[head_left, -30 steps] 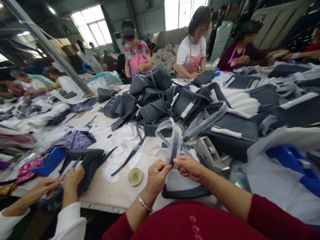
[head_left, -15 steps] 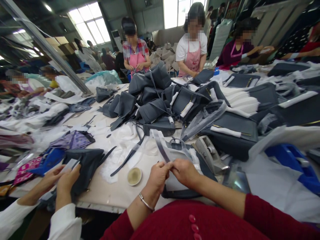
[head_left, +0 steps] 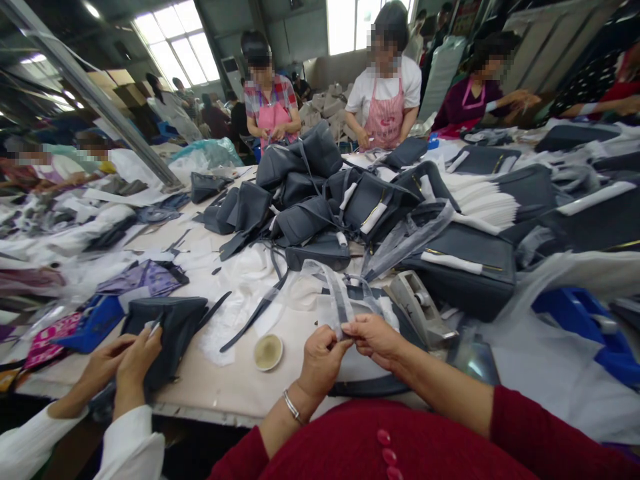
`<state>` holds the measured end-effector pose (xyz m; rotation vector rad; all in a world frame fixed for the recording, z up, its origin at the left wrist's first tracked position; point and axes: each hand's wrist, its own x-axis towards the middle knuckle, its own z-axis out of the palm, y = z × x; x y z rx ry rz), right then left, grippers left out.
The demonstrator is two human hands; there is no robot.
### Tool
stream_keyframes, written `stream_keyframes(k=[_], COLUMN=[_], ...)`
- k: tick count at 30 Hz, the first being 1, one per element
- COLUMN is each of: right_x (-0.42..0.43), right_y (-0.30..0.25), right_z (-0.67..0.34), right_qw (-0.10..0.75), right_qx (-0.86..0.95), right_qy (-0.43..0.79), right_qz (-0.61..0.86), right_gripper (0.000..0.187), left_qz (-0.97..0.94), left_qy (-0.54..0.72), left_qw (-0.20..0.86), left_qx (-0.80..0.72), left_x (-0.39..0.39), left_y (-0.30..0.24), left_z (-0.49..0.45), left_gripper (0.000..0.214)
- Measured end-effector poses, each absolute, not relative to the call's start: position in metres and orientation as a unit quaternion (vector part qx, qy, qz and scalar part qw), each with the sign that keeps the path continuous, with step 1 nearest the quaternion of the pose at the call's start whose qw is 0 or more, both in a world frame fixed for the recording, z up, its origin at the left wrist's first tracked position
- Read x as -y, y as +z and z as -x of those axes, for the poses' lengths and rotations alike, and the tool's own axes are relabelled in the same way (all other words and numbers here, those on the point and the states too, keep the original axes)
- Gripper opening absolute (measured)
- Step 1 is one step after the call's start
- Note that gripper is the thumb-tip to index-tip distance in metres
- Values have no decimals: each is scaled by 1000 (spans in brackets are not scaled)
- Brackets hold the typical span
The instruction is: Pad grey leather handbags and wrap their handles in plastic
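My left hand [head_left: 323, 360] and my right hand [head_left: 374, 340] meet over a dark blue-grey handbag [head_left: 370, 387] that lies in front of me. Between their pinched fingers is the end of a strap wrapped in translucent plastic film [head_left: 341, 300]. The wrapped strap arches up and away from my fingertips. Both hands are closed, the fingers of one touching the other's. A white sheet [head_left: 350, 367] covers much of the bag under my hands. White wrapping also sits on the bag's right part.
A tape dispenser [head_left: 417, 303] stands just right of the bag, and a small round dish [head_left: 269, 352] is at left. Dark handbags [head_left: 305, 220] are heaped beyond. A co-worker's hands [head_left: 125, 357] handle another bag at left. A blue tape dispenser [head_left: 575, 320] lies far right.
My fingers have shifted slightly along the wrapped strap, and the film now arches more over it. The co-worker's hands at left have also moved a little.
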<state>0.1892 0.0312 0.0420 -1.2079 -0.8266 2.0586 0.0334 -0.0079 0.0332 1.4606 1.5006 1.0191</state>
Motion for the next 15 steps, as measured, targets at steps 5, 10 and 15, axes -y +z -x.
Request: stream_keyframes(k=[5, 10, 15], right_x=[-25, -20, -29], right_y=[33, 28, 36], right_z=[-193, -199, -204], right_qw=[331, 312, 279], right_qx=[638, 812, 651], right_qy=[531, 325, 579], right_qz=[449, 371, 403], right_gripper=[34, 19, 35], left_qz=[-351, -150, -313], left_qy=[397, 425, 414], left_qw=[694, 783, 666], left_qx=[-488, -428, -536], left_x=[3, -1, 2], left_y=[33, 29, 28], left_z=[-24, -25, -28], left_gripper=[38, 45, 42])
